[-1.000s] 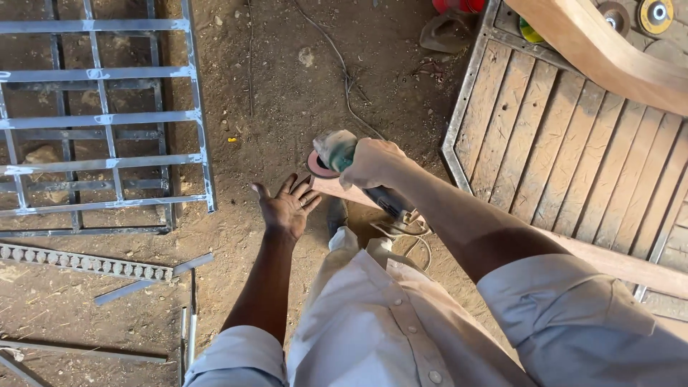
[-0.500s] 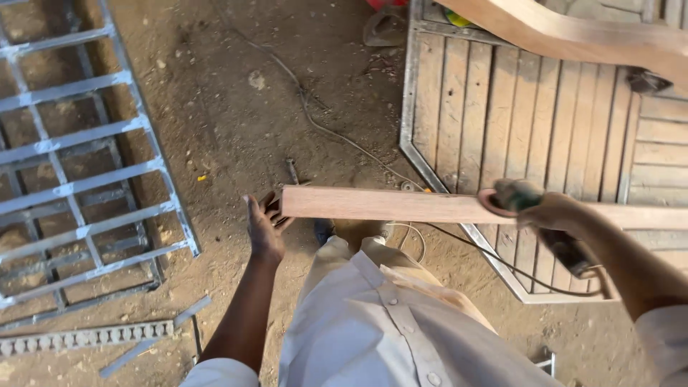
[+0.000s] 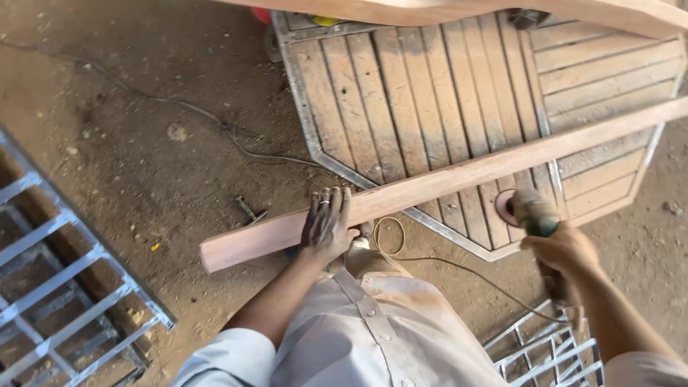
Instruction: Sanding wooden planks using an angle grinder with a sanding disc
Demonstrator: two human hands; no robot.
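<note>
Along the plank's (image 3: 459,175) near edge, left hand (image 3: 326,226), right hand (image 3: 566,247) with grinder (image 3: 529,211).

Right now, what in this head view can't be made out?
- Wooden plank: its far end runs off the right edge.
- Angle grinder: the right hand covers its body, and the plank hides part of the disc.
- Slatted wooden panel: a beam across the top hides its upper edge.
- Left hand: palm unseen, pressed on the plank.

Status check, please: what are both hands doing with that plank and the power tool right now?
Left hand flat on long wooden plank, pinning it. Right hand grips corded grinder at plank's edge. Cord loops underneath.
</note>
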